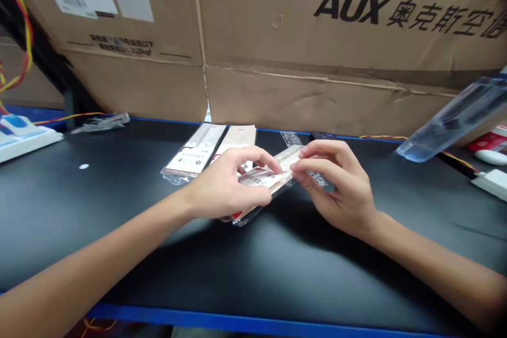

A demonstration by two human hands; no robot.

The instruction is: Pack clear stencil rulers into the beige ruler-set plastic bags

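Observation:
Both my hands meet over the middle of a black table (119,232). My left hand (227,190) is closed around a long flat packet (269,179) in clear plastic, beige with white and red print, holding its near end. My right hand (336,185) pinches the packet's upper edge between thumb and fingers. Just behind lie two more flat packets side by side: one in clear wrap (196,150) and a beige one (237,137). A clear strip with dark print (291,138) lies behind my right hand.
A large brown cardboard box (277,37) walls off the back of the table. Left: a white and blue device (19,134), red and yellow wires (24,37), crumpled clear plastic (101,122). Right: a clear plastic sleeve (455,119), white items (491,179).

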